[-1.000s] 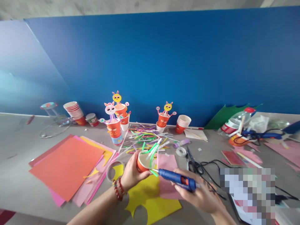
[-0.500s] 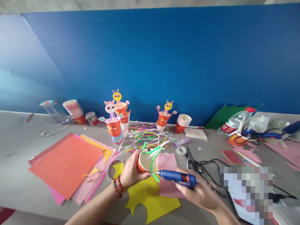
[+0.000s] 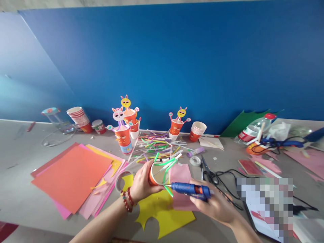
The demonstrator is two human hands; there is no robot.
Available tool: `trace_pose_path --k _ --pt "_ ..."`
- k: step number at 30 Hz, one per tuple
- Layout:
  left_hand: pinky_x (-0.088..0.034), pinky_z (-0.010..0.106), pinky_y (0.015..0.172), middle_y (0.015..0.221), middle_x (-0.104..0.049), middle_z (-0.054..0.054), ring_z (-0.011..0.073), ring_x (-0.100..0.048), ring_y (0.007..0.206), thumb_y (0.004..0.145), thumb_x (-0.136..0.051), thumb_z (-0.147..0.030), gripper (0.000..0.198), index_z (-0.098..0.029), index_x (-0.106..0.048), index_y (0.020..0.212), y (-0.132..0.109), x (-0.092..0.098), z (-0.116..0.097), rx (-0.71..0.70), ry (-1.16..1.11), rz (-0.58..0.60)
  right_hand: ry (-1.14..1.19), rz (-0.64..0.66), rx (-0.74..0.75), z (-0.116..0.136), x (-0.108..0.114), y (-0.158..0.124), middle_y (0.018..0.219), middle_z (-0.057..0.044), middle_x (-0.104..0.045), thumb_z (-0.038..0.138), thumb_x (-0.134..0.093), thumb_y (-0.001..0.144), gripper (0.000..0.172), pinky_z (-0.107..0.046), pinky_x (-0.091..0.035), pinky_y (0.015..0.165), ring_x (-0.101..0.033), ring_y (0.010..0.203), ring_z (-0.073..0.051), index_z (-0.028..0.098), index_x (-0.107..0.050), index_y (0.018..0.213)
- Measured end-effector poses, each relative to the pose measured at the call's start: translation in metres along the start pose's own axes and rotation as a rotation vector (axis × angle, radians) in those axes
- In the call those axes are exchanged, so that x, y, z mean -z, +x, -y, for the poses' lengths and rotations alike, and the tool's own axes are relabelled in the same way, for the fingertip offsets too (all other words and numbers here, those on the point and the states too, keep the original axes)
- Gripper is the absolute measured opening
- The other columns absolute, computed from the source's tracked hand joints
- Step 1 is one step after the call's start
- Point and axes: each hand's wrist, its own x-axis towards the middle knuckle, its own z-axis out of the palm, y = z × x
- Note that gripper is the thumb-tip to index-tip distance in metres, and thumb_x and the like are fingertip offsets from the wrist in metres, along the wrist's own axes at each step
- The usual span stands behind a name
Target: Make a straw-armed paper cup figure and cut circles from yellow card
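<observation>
My left hand (image 3: pixel 143 180) is wrapped round an orange paper cup (image 3: pixel 160 173), tilted so that its open mouth faces me. Green and white pipe cleaners (image 3: pixel 167 165) stick out over the cup's rim. In my right hand (image 3: pixel 211 202) is a blue hot glue gun (image 3: pixel 188 189), its nozzle pointing left at the near side of the rim, by a green pipe cleaner end. I cannot tell whether the tip touches. Below the cup lies a cut yellow sheet (image 3: pixel 174 221), with a pink sheet (image 3: pixel 181 172) partly under the glue gun.
Paper-cup figures (image 3: pixel 123 135) stand near the blue wall, beside a heap of pipe cleaners (image 3: pixel 157 143). Coloured paper (image 3: pixel 73 175) lies left. Scissors (image 3: pixel 210 173), a black cable (image 3: pixel 227 173), a phone (image 3: pixel 263 216) and a bottle (image 3: pixel 255 130) are on the right.
The view has shifted very slightly. Both hands keep their hold on the cup and the glue gun, whose nozzle stays by the rim.
</observation>
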Motion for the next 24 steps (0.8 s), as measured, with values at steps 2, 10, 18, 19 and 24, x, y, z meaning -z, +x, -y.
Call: trace_pose_path --k 2,10,18,19,24 --pt "-0.057 0.045 0.090 0.121 -0.064 0.018 0.0333 -0.067 0.110 0.071 -0.064 -0.073 0.088 -0.019 -0.038 0.135 -0.0002 -0.0002 0.0002 -0.002 0.002 0.003 0.001 0.017 0.000 0.0021 0.0015 0.0014 0.101 -0.013 -0.076 0.032 -0.065 0.075 0.039 -0.039 -0.061 0.079 -0.074 0.086 -0.031 0.016 -0.071 0.110" --pt "-0.055 0.048 0.093 0.123 -0.064 0.018 0.0357 -0.065 0.113 0.070 -0.067 -0.072 0.090 -0.018 -0.038 0.136 -0.0021 -0.0021 0.0020 0.029 -0.002 0.016 0.004 -0.023 0.031 0.0007 0.0002 0.0006 0.100 -0.013 -0.076 0.029 -0.067 0.074 0.038 -0.040 -0.060 0.079 -0.074 0.085 -0.030 0.017 -0.070 0.109" --pt "-0.056 0.046 0.091 0.122 -0.064 0.019 0.0340 -0.066 0.111 0.071 -0.066 -0.072 0.089 -0.017 -0.039 0.136 -0.0027 -0.0027 0.0028 0.000 0.001 -0.017 0.031 -0.038 0.029 0.0013 -0.0004 -0.0003 0.102 -0.011 -0.076 0.029 -0.068 0.073 0.037 -0.042 -0.060 0.082 -0.074 0.085 -0.031 0.018 -0.071 0.109" --pt "-0.056 0.046 0.091 0.122 -0.064 0.018 0.0339 -0.066 0.110 0.071 -0.066 -0.071 0.089 -0.017 -0.039 0.136 -0.0028 -0.0028 0.0030 -0.003 0.000 -0.016 0.029 -0.039 0.029 0.0024 -0.0002 -0.0002 0.102 -0.011 -0.076 0.029 -0.068 0.073 0.037 -0.042 -0.059 0.082 -0.074 0.086 -0.031 0.018 -0.071 0.109" --pt "-0.056 0.046 0.092 0.123 -0.064 0.019 0.0338 -0.066 0.112 0.071 -0.067 -0.070 0.090 -0.017 -0.039 0.137 -0.0028 -0.0027 0.0029 0.001 -0.006 -0.009 0.041 -0.037 0.034 0.0031 0.0001 -0.0001 0.101 -0.012 -0.076 0.028 -0.067 0.073 0.035 -0.042 -0.060 0.080 -0.073 0.084 -0.031 0.018 -0.071 0.107"
